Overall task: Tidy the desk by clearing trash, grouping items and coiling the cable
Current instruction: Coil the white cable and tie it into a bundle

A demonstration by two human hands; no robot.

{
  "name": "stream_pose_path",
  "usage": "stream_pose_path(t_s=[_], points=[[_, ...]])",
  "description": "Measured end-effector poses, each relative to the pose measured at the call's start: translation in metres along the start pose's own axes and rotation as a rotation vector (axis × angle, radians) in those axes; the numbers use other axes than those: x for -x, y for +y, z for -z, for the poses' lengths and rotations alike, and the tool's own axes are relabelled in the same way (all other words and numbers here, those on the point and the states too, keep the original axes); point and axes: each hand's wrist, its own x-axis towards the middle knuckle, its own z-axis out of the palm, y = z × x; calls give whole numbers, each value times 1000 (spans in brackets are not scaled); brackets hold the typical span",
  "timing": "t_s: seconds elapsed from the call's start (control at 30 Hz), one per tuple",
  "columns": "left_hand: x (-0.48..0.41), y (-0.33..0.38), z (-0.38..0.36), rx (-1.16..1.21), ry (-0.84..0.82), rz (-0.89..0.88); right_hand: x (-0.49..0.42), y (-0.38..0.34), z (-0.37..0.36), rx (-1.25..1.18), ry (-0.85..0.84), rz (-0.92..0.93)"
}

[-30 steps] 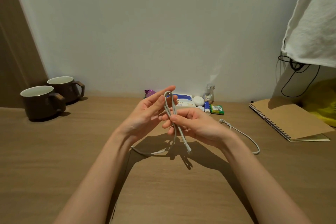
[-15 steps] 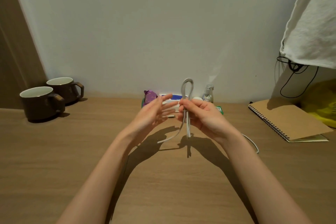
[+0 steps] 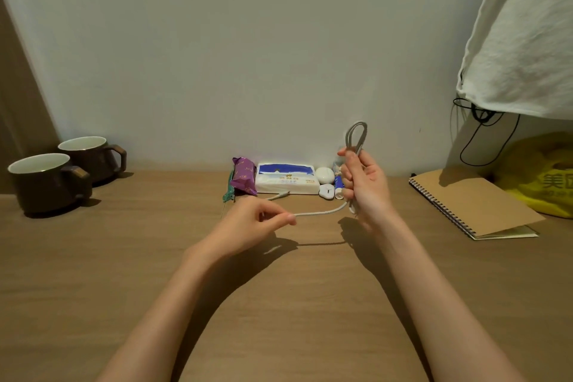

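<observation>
Cable [image 3: 319, 213], white and braided, is arching between hands: right hand [image 3: 367, 183] is gripping its narrow folded loops upright; left hand [image 3: 255, 225] is pinching the strand.

A pale grey-white painted wall [image 3: 248, 40] fills the far side, smooth and evenly lit. Against its foot runs a light brown wood-grain desk top [image 3: 124, 257], the grain streaking from left to right. At the far left a darker brown wooden panel [image 3: 18, 102] stands beside the wall. A white woven cloth [image 3: 521, 40] hangs in the upper right corner and throws a dim shadow on the wall beneath it. The light is warm and soft.
</observation>
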Motion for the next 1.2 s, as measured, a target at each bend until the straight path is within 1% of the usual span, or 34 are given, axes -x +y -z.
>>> stream_pose_path(t_s=[0.1, 0.17, 0.2, 0.33, 0.43, 0.5, 0.6, 0.73, 0.83, 1.07, 1.2], points=[[-1, -7, 14, -9, 181, -21, 0, -4, 6, 147, -21, 45], [-3, -8, 18, 26, 293, -71, 2, -4, 5, 228, -86, 58], [-4, -7, 18, 53, 314, -97, 4, -3, 2, 261, -126, 62], [-2, 1, 11, 104, 210, -159, 14, 6, -15, 345, -248, 2], [-4, 4, 6, 94, 227, -216, 21, 11, -26, 283, -268, -79], [-5, 7, 5, 90, 259, -234, 26, 13, -30, 307, -260, -108], [-5, 9, 8, 69, 324, -256, 31, 15, -36, 288, -303, -180], [-5, 8, 11, 5, 412, -278, 36, 19, -42, 59, -351, -380], [-4, 8, 12, 1, 432, -278, 36, 20, -45, -31, -354, -468], [-4, 8, 9, -23, 454, -264, 36, 22, -48, -99, -362, -506], [-2, 7, 15, 15, 515, -244, 37, 21, -48, -7, -417, -443]])
